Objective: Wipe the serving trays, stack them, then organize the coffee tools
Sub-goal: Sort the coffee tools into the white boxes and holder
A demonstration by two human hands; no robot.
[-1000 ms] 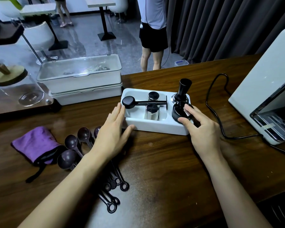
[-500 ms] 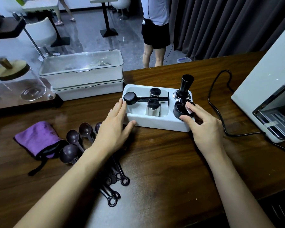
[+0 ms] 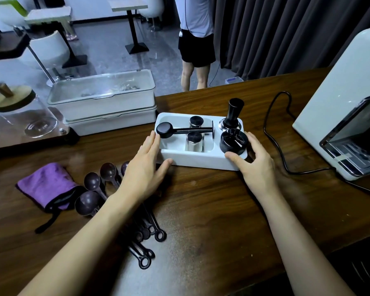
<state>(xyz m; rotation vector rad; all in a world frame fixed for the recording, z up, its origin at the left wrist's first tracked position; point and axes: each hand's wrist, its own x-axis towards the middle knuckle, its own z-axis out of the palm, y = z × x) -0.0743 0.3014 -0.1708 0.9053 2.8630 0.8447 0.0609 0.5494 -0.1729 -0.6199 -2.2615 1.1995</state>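
A white tool holder (image 3: 198, 161) stands mid-table. Inside it are a black long-handled scoop (image 3: 165, 129), two steel cylinders (image 3: 193, 141), a black tamper (image 3: 233, 113) and a round black distributor (image 3: 233, 142). My left hand (image 3: 144, 168) lies against the holder's left end, fingers straight, thumb along its front edge. My right hand (image 3: 258, 165) cups the holder's right end, thumb at the front corner just below the distributor. Several dark measuring spoons (image 3: 92, 182) lie to the left, partly hidden under my left forearm. Two white lidded trays (image 3: 103, 108) sit stacked behind.
A purple cloth (image 3: 45, 184) lies at the left beside the spoons. A white coffee machine (image 3: 340, 116) stands at the right, its black cable (image 3: 271, 133) looping close to the holder. A glass jar with a wooden lid (image 3: 11, 99) is far left. A person (image 3: 197, 39) stands beyond the table.
My right hand has slid off the distributor's side to the holder's right end. My left hand stays against the left end. The view has tipped slightly.
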